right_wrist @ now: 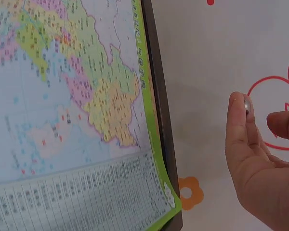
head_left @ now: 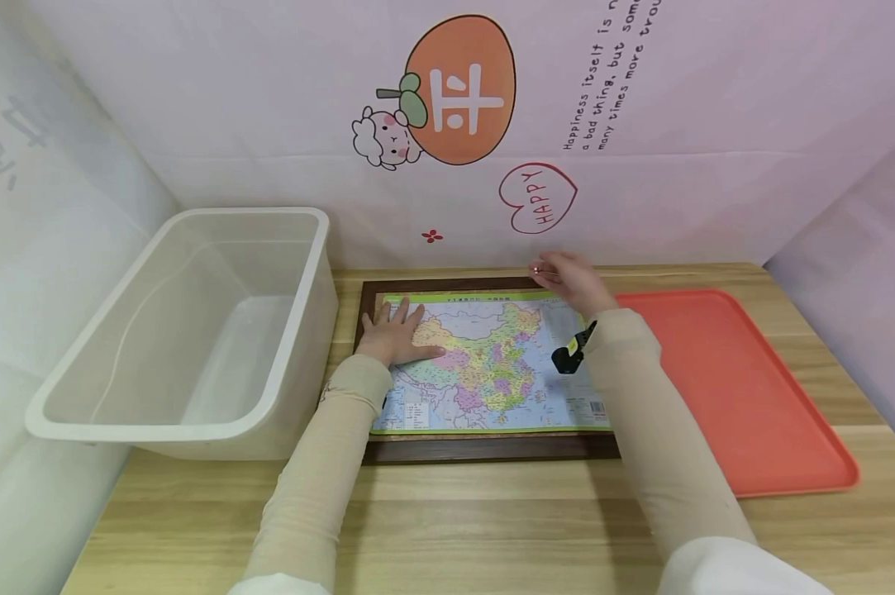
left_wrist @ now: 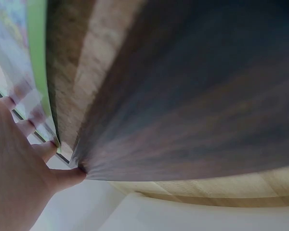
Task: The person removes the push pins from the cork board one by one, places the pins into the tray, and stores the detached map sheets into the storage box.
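A map (head_left: 477, 330) with a green border lies on a cork board (left_wrist: 91, 43) in a dark wooden frame (head_left: 492, 449). My left hand (head_left: 393, 337) rests on the map's upper left part, fingers spread and thumb pointing right. My right hand (head_left: 577, 283) is raised by the upper right corner of the board. Between its fingers it holds a small shiny thumbtack (right_wrist: 247, 105); in the right wrist view the thumb stands apart from it. Part of the map's right side is hidden behind the right sleeve.
To the left stands a large translucent white tub (head_left: 309, 322), close beside the board. A red tray (head_left: 752, 397) lies on the wooden table (head_left: 492, 529) at the right. A printed cloth (head_left: 268, 124) hangs behind the table.
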Tool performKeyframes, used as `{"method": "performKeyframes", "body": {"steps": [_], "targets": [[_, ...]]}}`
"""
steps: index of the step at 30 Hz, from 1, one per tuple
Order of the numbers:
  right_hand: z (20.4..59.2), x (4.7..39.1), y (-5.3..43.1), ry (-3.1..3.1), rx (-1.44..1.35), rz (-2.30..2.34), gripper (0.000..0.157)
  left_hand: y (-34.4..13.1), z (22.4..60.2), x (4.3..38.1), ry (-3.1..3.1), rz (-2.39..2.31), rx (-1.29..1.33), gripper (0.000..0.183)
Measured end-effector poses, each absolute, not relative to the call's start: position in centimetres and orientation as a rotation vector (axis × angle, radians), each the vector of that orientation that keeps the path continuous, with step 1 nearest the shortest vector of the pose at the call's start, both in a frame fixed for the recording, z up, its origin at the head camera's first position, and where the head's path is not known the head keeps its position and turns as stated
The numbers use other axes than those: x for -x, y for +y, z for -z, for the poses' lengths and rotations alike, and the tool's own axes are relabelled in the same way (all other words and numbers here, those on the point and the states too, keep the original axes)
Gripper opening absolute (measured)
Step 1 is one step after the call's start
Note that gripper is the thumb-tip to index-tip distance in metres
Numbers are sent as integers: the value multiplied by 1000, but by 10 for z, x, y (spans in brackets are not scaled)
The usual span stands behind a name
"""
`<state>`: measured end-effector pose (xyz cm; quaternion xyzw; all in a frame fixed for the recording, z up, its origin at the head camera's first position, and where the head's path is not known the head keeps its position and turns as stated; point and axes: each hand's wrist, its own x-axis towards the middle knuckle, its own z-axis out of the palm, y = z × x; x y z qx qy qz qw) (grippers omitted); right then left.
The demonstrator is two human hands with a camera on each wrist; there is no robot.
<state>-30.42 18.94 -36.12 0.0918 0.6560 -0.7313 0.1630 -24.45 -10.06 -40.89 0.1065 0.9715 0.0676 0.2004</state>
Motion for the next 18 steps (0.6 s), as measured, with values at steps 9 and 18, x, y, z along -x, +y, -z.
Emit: {"method": "performKeyframes", "body": {"steps": [9,18], "targets": [[365,301,216,1857,-316,2155,16,-102,412,247,2697,-192,-295,93],[370,296,250,1656,-523,2402,12,-103,411,246,2691,-199,-312,92]]}}
